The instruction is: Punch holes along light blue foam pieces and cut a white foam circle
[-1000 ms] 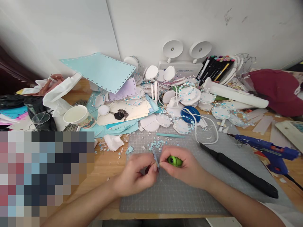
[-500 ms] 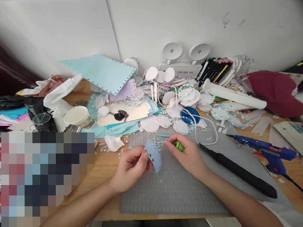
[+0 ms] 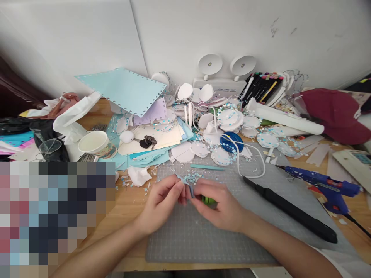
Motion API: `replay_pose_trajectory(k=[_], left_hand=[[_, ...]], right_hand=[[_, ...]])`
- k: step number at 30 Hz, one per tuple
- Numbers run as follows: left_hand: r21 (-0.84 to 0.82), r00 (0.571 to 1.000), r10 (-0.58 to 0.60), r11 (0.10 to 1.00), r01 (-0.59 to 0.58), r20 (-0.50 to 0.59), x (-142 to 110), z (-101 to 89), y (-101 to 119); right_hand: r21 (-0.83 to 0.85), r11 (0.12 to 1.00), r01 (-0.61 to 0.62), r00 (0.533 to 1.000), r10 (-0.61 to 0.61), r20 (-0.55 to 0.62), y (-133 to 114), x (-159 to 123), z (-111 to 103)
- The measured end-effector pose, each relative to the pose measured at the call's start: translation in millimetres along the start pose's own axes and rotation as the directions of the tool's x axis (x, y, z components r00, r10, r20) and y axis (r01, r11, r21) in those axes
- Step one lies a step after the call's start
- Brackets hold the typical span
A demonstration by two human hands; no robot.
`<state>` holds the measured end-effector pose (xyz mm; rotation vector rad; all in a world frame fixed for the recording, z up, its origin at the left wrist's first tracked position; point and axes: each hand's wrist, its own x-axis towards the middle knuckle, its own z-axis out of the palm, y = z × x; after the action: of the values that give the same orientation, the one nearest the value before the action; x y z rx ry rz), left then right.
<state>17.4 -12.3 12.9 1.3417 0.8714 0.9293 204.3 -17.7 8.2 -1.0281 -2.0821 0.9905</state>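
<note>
Both hands meet over the grey cutting mat point(image 3: 208, 239). My left hand point(image 3: 162, 202) pinches a small pale blue paper piece point(image 3: 190, 190), seen almost edge-on between the two hands. My right hand point(image 3: 220, 206) is wrapped round a small green punch point(image 3: 207, 200), mostly hidden under its fingers, and its fingertips touch the paper. A scatter of tiny blue paper bits point(image 3: 191, 177) lies on the mat just beyond the hands.
A black knife-like tool point(image 3: 290, 210) lies diagonally on the mat's right. A blue glue gun point(image 3: 321, 183) sits farther right. White paper discs point(image 3: 220, 127), coloured sheets point(image 3: 124, 88), a paper cup point(image 3: 94, 142), markers point(image 3: 261, 83) and a maroon cap point(image 3: 336, 112) crowd the back.
Half a second ago the hands were apart with the blue paper held flat-on; now they have come back together, the paper turned edge-on against the green punch.
</note>
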Motion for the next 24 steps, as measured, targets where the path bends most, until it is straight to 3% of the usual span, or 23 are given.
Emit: replay_pose_trajectory(k=[4,6,11,14,16,20,24], left_hand=[[0.091,0.972,0.133,0.989,-0.117,-0.193,4,-1.1,-2],[0.058,0.966,0.113,0.993,-0.102,-0.234,5,-0.6,-2],[0.007,0.995,-0.091,0.996,0.092,-0.026,5,2.0,0],[0.057,0.998,-0.053,0.997,0.056,-0.046,3,-0.1,0],[0.109,0.997,0.009,0.994,-0.001,-0.076,3,-2.8,0],[0.319,0.981,0.159,0.941,-0.118,-0.107,3,-7.4,-3],[0.502,0.959,0.283,0.832,-0.234,-0.022,1,-8.9,-6]], right_hand=[[0.138,0.983,-0.122,0.991,0.129,-0.045,-3,1,-5],[0.247,0.948,-0.199,0.978,0.210,-0.018,-4,0,-7],[0.519,0.803,-0.291,0.954,0.286,0.093,2,-1,-6],[0.741,0.622,-0.253,0.961,0.248,0.121,7,-2,-7],[0.787,0.566,-0.245,0.965,0.223,0.140,8,-1,-10],[0.744,0.604,-0.284,0.950,0.283,0.132,6,2,-17],[0.703,0.628,-0.333,0.928,0.352,0.124,3,6,-17]])
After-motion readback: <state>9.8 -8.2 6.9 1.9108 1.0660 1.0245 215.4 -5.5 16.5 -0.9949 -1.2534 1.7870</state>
